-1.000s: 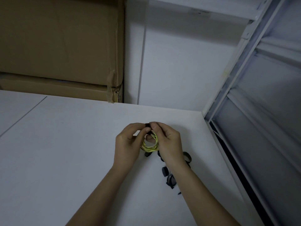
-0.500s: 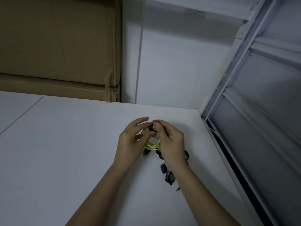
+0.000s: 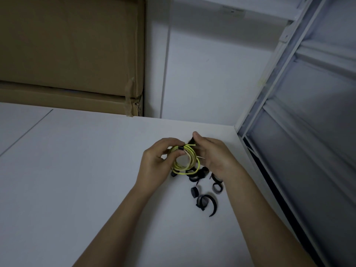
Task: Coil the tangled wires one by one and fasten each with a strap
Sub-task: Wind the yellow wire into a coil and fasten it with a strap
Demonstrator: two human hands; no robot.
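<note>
While gripping yellow coil (image 3: 185, 159) above bench (image 3: 77, 170) with left hand (image 3: 156, 162), pinching black strap (image 3: 190, 141) end with right hand (image 3: 215, 157); strap wrapping coil top. Spare straps (image 3: 204, 197) lying beneath.

yellow wire (image 3: 185, 160) coiled, black strap (image 3: 180, 148) around

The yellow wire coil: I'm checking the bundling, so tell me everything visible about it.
The yellow wire coil is thin, glossy cord wound into several loose round loops, held above the white table. A narrow black strap crosses its top strands. The left hand grips its left side; the right hand pinches the strap's free end at the coil's upper right. One wire end pokes out near the top.
</note>
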